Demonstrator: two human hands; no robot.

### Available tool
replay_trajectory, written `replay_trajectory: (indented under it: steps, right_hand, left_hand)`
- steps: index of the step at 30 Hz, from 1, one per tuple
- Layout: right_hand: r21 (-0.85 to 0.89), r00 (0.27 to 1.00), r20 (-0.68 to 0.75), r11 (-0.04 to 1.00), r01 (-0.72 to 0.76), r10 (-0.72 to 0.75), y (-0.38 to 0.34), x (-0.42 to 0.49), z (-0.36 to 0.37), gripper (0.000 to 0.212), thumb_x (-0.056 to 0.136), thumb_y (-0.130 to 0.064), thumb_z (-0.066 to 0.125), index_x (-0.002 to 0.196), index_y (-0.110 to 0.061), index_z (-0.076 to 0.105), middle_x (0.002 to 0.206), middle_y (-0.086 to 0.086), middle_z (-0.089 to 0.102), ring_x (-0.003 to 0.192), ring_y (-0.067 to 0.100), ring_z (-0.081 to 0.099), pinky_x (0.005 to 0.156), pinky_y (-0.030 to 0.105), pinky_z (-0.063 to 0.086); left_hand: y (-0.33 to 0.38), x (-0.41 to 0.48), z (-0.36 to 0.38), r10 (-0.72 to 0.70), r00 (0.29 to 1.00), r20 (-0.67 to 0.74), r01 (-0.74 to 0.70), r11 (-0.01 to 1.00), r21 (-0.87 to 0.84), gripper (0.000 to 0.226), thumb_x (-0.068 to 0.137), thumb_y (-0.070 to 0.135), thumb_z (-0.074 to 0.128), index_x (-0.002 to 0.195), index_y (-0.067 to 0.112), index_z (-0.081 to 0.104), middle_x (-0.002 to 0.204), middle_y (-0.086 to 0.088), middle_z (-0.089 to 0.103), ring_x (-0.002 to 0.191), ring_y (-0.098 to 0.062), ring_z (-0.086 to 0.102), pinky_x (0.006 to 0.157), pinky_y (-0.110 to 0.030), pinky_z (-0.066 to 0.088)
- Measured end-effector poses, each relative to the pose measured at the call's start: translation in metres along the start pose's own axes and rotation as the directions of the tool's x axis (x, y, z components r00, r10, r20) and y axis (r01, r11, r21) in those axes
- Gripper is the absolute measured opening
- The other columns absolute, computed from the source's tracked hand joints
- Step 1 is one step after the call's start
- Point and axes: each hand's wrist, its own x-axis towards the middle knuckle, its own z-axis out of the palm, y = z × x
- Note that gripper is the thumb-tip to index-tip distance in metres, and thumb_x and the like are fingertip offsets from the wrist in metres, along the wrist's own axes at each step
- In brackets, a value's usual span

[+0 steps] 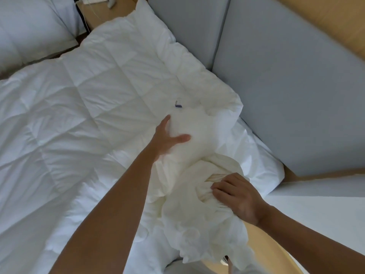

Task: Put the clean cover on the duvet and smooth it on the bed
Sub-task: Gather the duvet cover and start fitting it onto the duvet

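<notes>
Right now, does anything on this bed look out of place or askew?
Only the cream fabric cover, bunched in a heap on a corner of the white quilted duvet. Nothing looks torn or spilled.

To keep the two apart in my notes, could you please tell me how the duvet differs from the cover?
The duvet lies spread out flat, while the cover is bunched in a heap. The duvet is stitched into quilted squares; the cover is plain, creased cloth. The duvet looks bright white, the cover slightly cream. The right hand grips the cover, not the duvet. Both are pale, soft bedding.
</notes>
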Motion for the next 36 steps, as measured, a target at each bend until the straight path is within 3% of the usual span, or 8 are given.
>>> replay_trajectory:
  steps: [2, 9, 14, 17, 21, 27, 31, 36]
  right_hand:
    - [-0.001, 1.0, 0.025, 1.0, -0.002, 0.002, -0.002, -0.003, -0.003, 0.015, 0.086, 0.005, 0.065, 0.09, -0.008, 0.07, 0.096, 0.003, 0.068, 0.073, 0.024, 0.058, 0.071, 0.033, 0.048]
    - [-0.008, 1.0, 0.0, 1.0, -0.024, 0.024, -0.006, -0.004, -0.003, 0.02, 0.092, 0.007, 0.055, 0.089, -0.007, 0.069, 0.093, 0.003, 0.067, 0.072, 0.024, 0.057, 0.07, 0.033, 0.048]
    - [-0.018, 0.999, 0.007, 0.999, -0.037, 0.037, -0.004, -0.007, -0.007, 0.023, 0.094, 0.005, 0.052, 0.089, -0.008, 0.07, 0.093, 0.002, 0.067, 0.074, 0.022, 0.056, 0.073, 0.031, 0.046]
    - [-0.026, 1.0, 0.015, 0.999, -0.02, 0.02, -0.006, -0.006, -0.014, 0.021, 0.091, 0.006, 0.056, 0.088, -0.009, 0.07, 0.091, 0.002, 0.066, 0.072, 0.022, 0.056, 0.072, 0.03, 0.045]
    - [-0.016, 1.0, 0.009, 1.0, 0.024, -0.024, -0.015, 0.008, -0.022, 0.016, 0.088, 0.005, 0.062, 0.088, -0.009, 0.07, 0.09, 0.003, 0.065, 0.072, 0.022, 0.056, 0.071, 0.031, 0.046]
    - [-0.016, 0.998, -0.03, 0.998, 0.059, -0.06, -0.028, 0.025, -0.037, 0.017, 0.093, 0.003, 0.058, 0.088, -0.007, 0.07, 0.09, 0.005, 0.067, 0.07, 0.025, 0.056, 0.068, 0.034, 0.047]
    - [-0.052, 0.995, -0.056, 0.995, 0.081, -0.084, -0.034, 0.028, -0.047, 0.01, 0.09, 0.002, 0.065, 0.087, -0.006, 0.07, 0.088, 0.006, 0.066, 0.07, 0.026, 0.057, 0.067, 0.034, 0.046]
    - [-0.073, 0.994, -0.074, 0.995, 0.072, -0.077, -0.038, 0.024, -0.052, 0.008, 0.085, -0.002, 0.07, 0.088, -0.009, 0.067, 0.094, 0.008, 0.064, 0.078, 0.024, 0.054, 0.078, 0.028, 0.041]
  left_hand:
    - [-0.021, 0.004, -0.012, -0.166, 0.982, 0.089, 0.185, 0.94, -0.288, 0.126, 0.057, 0.058, 0.093, 0.157, 0.021, 0.027, 0.142, -0.005, 0.057, 0.12, -0.021, 0.064, 0.089, -0.037, 0.057]
    - [-0.04, -0.003, -0.017, -0.185, 0.977, 0.105, 0.191, 0.98, -0.05, 0.105, 0.034, 0.052, 0.1, 0.125, 0.013, 0.064, 0.11, -0.003, 0.076, 0.099, -0.022, 0.074, 0.074, -0.034, 0.059]
    - [-0.004, -0.01, -0.02, -0.048, 0.994, -0.102, 0.07, 0.974, 0.215, 0.048, 0.062, 0.01, 0.094, 0.105, 0.004, 0.073, 0.098, -0.012, 0.077, 0.095, -0.031, 0.073, 0.086, -0.039, 0.058]
    - [0.047, -0.024, -0.06, 0.404, 0.784, -0.471, 0.015, 0.747, 0.665, 0.03, 0.079, 0.005, 0.07, 0.107, -0.003, 0.068, 0.105, -0.024, 0.071, 0.101, -0.041, 0.066, 0.091, -0.041, 0.049]
    - [0.124, -0.081, -0.085, 0.819, 0.485, -0.307, -0.15, 0.424, 0.893, 0.025, 0.068, -0.007, 0.063, 0.093, -0.001, 0.065, 0.1, -0.018, 0.061, 0.072, -0.038, 0.06, 0.058, -0.036, 0.044]
    - [0.087, -0.146, -0.007, 0.687, 0.591, 0.423, -0.515, -0.082, 0.853, 0.051, 0.071, -0.001, 0.055, 0.113, 0.025, 0.063, 0.126, 0.002, 0.055, 0.081, -0.026, 0.065, 0.053, -0.035, 0.052]
    - [0.051, -0.154, 0.01, 0.415, 0.761, 0.499, -0.498, -0.12, 0.859, 0.093, 0.079, 0.003, 0.063, 0.155, 0.042, 0.026, 0.125, 0.0, 0.052, 0.08, -0.019, 0.063, 0.051, -0.031, 0.042]
    - [0.058, -0.162, 0.011, 0.317, 0.832, 0.454, -0.44, -0.119, 0.89, 0.07, 0.095, 0.054, 0.05, 0.154, 0.054, 0.012, 0.138, -0.001, 0.043, 0.088, -0.021, 0.063, 0.066, -0.029, 0.04]
